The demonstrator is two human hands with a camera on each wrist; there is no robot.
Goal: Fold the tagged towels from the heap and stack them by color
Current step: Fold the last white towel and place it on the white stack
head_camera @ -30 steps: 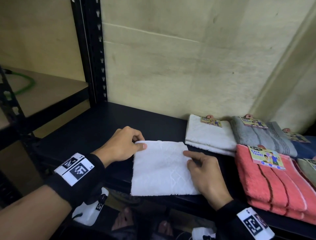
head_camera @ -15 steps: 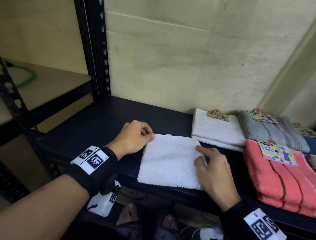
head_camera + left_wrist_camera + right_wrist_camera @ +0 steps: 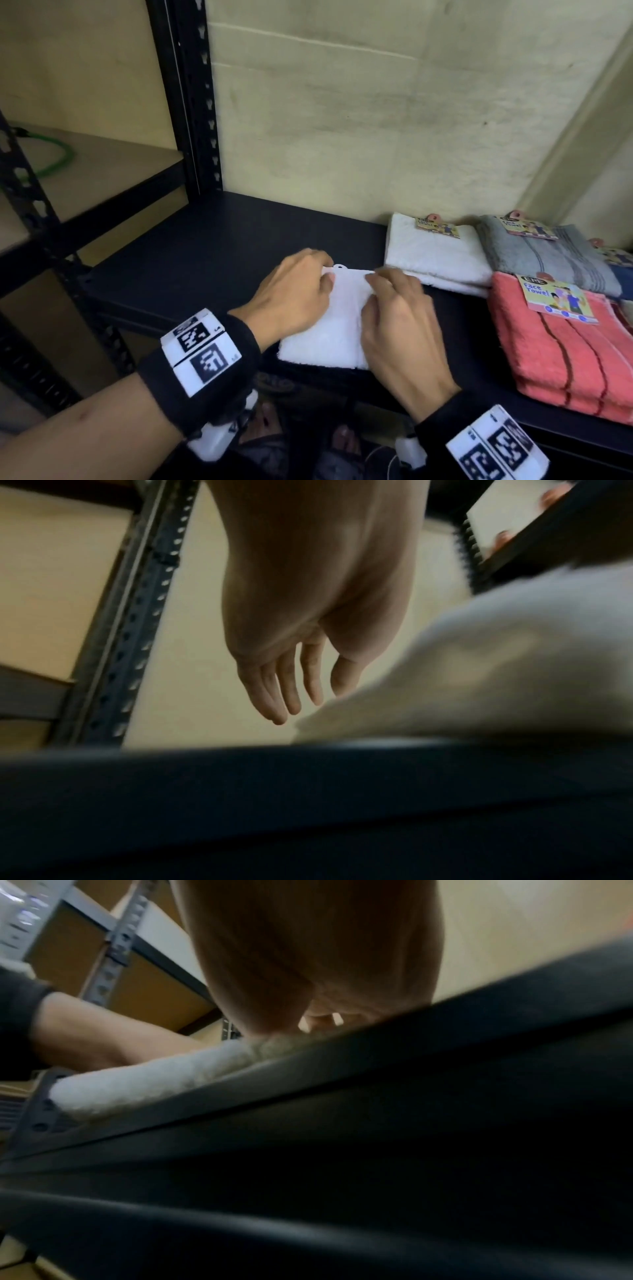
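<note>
A small white towel (image 3: pixel 329 339) lies folded at the front edge of the black shelf (image 3: pixel 205 257), a white hang loop showing at its far edge. My left hand (image 3: pixel 301 291) rests on the towel's far left part. In the left wrist view its fingers (image 3: pixel 291 683) are straight beside the towel (image 3: pixel 496 669). My right hand (image 3: pixel 394 315) lies on the towel's right half, fingers bent and pinching the far edge. The right wrist view shows the palm (image 3: pixel 308 961) above the towel's front fold (image 3: pixel 154 1074).
To the right are folded, tagged stacks: white (image 3: pixel 435 257), grey (image 3: pixel 548 260) and coral (image 3: pixel 565 359), with a blue towel (image 3: pixel 623 277) at the frame edge. A black upright post (image 3: pixel 191 102) stands at the back left. Bare shelf lies left of the towel.
My right hand has moved left from the towel's right edge onto its top, near the far edge. The two hands are closer together. The left hand stays at the far left corner.
</note>
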